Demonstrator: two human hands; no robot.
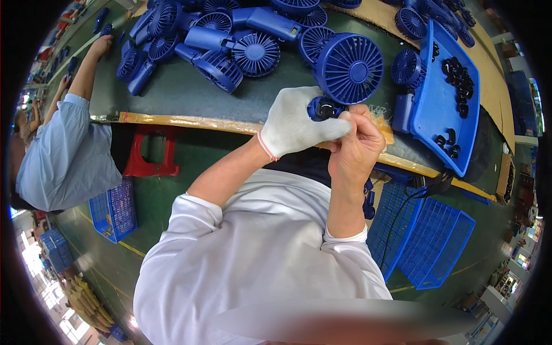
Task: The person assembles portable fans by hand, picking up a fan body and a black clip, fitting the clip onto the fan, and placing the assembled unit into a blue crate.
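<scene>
At upper center of the frame, the left hand point(292, 122) (gloved) grips a fan point(352, 68) by its handle point(314, 108); the right hand point(357, 138) pinches at the handle's end, anything between its fingertips hidden. Upper right: a tray point(435, 109) with black parts point(457, 77).

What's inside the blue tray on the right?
Small black parts in the tray: most toward its far end, fewer at its near end. Where they overlap, lower parts and the tray bottom are covered.

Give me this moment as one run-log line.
left hand: gloved, holds fan | right hand: bare, at same fan | nearby: other fans, tray
</scene>
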